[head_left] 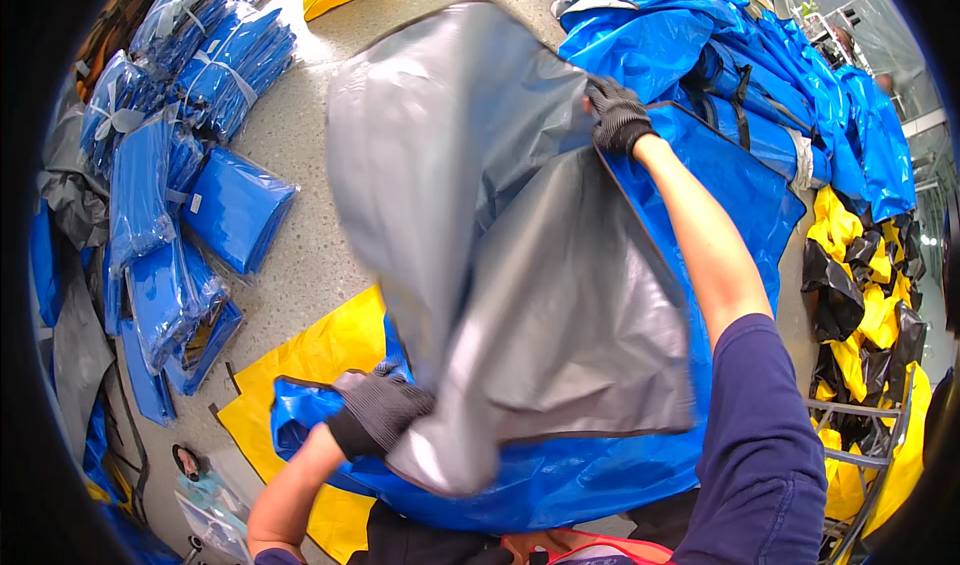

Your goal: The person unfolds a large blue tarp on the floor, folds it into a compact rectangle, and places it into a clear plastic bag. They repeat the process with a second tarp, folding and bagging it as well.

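Both gloved hands grip the grey sheet (pixel 520 265): the left hand (pixel 382 410) is clenched on its near lower corner, the right hand (pixel 618 117) clamped on its far edge. The sheet's long axis runs diagonally between them, over the blue sheet (pixel 740 195) beneath.

Both hands gloved in black knit. Left hand (pixel 380 410) gripping the near corner of a grey sheet (pixel 500 265), right hand (pixel 617 115) pinching its far edge, lifted and blurred. Underneath, a blue sheet (pixel 720 205) over a yellow sheet (pixel 320 355) on the speckled surface (pixel 300 255). Folded blue bundles (pixel 190 95) stacked at left.
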Available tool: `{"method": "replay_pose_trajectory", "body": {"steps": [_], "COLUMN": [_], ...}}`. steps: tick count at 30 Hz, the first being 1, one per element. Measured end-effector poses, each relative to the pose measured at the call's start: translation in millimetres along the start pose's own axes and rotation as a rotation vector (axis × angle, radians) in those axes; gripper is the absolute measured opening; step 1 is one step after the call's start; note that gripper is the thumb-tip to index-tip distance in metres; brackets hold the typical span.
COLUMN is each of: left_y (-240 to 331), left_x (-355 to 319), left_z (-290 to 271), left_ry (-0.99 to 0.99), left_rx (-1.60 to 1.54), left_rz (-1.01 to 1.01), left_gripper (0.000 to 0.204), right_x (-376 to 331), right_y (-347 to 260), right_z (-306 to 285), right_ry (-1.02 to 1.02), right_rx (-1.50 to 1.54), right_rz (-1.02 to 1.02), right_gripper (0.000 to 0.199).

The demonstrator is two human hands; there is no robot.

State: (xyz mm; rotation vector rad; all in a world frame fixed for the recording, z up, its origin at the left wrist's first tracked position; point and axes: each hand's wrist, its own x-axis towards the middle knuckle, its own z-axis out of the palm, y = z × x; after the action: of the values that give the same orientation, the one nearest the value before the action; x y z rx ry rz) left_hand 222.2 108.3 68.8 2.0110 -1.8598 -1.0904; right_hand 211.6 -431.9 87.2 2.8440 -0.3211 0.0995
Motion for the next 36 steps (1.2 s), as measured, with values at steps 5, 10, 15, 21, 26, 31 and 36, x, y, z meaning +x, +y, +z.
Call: {"method": "replay_pose_trajectory", "body": {"steps": [5,10,15,21,26,31,36], "left_y": [-17.9,-25.5,-122.1,-275.5,-205.3,-123.1,-85.2], "left_x": [25.5,31.3,-19.7,-98.5,-157.5,-177.2,-231.0], "left_z": [44.0,29.9,-143.4,-24.1,48.1,3.5,18.6], "left_ry": [0.074,0.096,1.309,0.75,0.572,0.342,0.794], "left_rx": [-1.375,-0.804,-0.049,0.213,-0.93,-0.799,-1.266], "left_rz": [-0.127,-0.045,-0.88,-0.514,-0.701,-0.667,-0.387], "left_gripper": [0.036,0.092,0.063,0.049,0.072,0.042,0.088], "right_x": [12.8,-6.8,-18.0,-36.9,-139.5,-184.6,-42.9], "right_y": [5.8,-3.3,37.0,70.3,-22.0,-104.2,-102.1], "right_z": [5.1,11.8,-1.6,-15.2,-53.6,-54.1,-53.5], "right_ry": [-0.478,-0.69,0.022,0.622,-0.205,-0.765,-0.298], "right_rx": [0.088,0.448,0.325,-0.096,1.44,1.66,2.337], "right_rz": [-0.096,-0.204,0.472,0.217,1.14,0.882,0.345], "right_gripper": [0.031,0.027,0.041,0.058,0.078,0.067,0.044]}}
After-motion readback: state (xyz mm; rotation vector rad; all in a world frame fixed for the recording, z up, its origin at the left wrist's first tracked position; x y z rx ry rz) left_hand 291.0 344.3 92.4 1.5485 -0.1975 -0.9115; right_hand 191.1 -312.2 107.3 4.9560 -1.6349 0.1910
